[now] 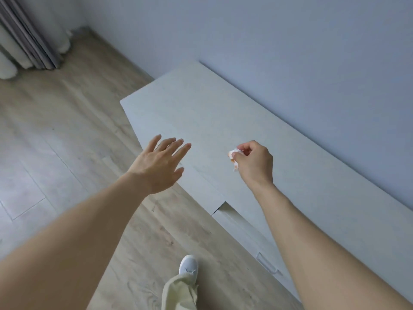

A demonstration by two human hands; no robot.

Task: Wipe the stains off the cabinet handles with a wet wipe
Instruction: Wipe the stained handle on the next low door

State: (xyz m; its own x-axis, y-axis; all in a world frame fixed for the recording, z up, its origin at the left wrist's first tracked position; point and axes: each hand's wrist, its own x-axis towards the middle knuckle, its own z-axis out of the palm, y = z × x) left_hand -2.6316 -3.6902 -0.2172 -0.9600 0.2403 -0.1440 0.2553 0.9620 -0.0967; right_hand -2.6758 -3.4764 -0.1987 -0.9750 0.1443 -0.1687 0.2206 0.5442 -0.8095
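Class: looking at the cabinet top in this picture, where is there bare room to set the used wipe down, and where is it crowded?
The cabinet top is bare from its far left corner to the wall, and also to the right of the right hand, along the wall. It is crowded only in the middle near the front edge, where the open left hand and the right hand pinching the wipe hover.

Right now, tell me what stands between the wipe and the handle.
Nothing visible does. The right hand pinches the crumpled, orange-stained wipe above the cabinet top. The one handle in view sits lower on the front, beside the right forearm; the wipe must come down past the top's front edge.
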